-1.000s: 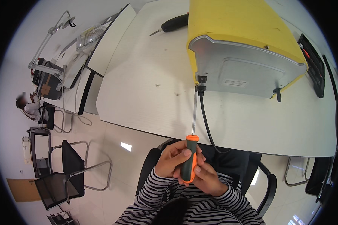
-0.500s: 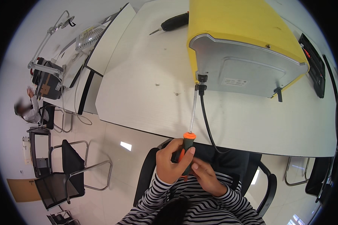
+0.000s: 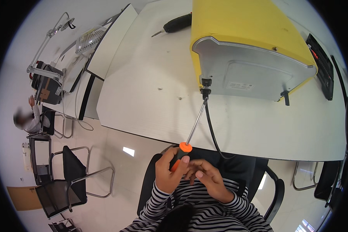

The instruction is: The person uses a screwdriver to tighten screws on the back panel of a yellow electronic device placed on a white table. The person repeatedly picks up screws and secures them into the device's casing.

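My left hand (image 3: 169,174) grips the orange-and-black-handled screwdriver (image 3: 186,145), its metal shaft tip reaching the yellow-and-grey metal appliance (image 3: 251,58) on the white table (image 3: 150,89), while my right hand (image 3: 208,181) rests loosely curled beside the handle.

A wide stretch of bare white table (image 3: 143,89) is lying open to the left of the yellow appliance (image 3: 247,50), giving hands free passage there. The appliance itself is blocking the right, its black cable (image 3: 212,131) is hanging over the table edge, and a dark-handled tool (image 3: 176,24) is lying at the far side.
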A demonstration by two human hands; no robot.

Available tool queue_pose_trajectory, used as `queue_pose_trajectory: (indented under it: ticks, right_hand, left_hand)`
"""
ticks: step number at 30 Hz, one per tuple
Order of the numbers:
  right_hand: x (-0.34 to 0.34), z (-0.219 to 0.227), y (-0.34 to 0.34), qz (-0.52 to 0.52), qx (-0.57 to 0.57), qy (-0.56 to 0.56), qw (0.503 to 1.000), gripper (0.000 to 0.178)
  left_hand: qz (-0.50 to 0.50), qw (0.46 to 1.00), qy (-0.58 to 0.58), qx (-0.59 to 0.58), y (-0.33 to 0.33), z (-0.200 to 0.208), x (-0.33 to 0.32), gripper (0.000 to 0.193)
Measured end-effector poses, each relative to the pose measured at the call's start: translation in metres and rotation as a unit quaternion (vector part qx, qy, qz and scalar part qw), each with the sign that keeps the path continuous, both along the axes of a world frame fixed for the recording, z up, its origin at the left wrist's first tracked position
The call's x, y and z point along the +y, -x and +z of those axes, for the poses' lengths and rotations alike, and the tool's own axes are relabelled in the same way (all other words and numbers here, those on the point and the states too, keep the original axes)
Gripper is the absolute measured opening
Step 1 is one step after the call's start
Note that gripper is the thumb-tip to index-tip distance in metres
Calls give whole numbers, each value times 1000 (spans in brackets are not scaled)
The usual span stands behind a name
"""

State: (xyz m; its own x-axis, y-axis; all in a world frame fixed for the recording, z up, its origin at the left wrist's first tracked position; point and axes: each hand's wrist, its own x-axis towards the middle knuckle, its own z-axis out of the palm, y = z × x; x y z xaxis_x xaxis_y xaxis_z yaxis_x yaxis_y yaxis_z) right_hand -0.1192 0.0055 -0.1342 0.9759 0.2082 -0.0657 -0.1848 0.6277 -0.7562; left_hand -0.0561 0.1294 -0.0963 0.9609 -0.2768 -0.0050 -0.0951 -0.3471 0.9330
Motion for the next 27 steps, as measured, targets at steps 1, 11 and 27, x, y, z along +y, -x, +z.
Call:
queue_pose_trajectory:
  ticks: [1,11,27]
  right_hand:
    - [1,0,0,0,1,3,1000,30]
    - [1,4,-3,-12,-4,19,1000,31]
    - [0,7,-3,-21,-27,10,999,30]
  left_hand:
    - [0,1000,10,21,1,-2,2,22]
    - [-7,999,30,33,-3,2,-2,26]
    - [-16,996,38,78,-7,10,-5,27]
